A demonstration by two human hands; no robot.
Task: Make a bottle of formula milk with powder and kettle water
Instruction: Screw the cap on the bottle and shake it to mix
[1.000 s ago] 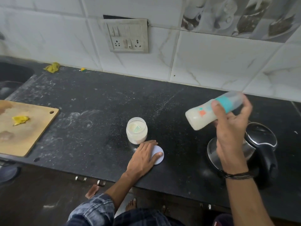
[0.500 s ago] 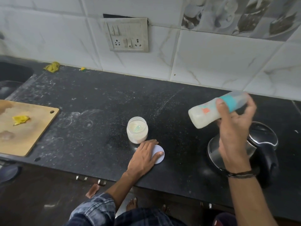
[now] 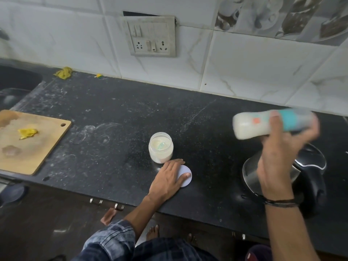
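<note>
The right hand (image 3: 282, 153) has fingers and thumb wrapped round a clear plastic baby bottle (image 3: 250, 127) with a teal collar, held nearly on its side in the air above the steel-and-black electric kettle (image 3: 310, 166). The bottle is smeared with blur and holds cloudy white liquid, so I judge that powder and water are both in, the top is on, and shaking to mix is the step in hand. The left hand (image 3: 167, 178) lies flat, fingers straight, on a round white lid (image 3: 186, 176) resting on the black stone worktop (image 3: 131, 119), just beside the open clear jar of pale powder (image 3: 160, 147) (a greenish scoop seems to lie inside). Left, as I read it: finish mixing, set the bottle down, cap the jar.
</note>
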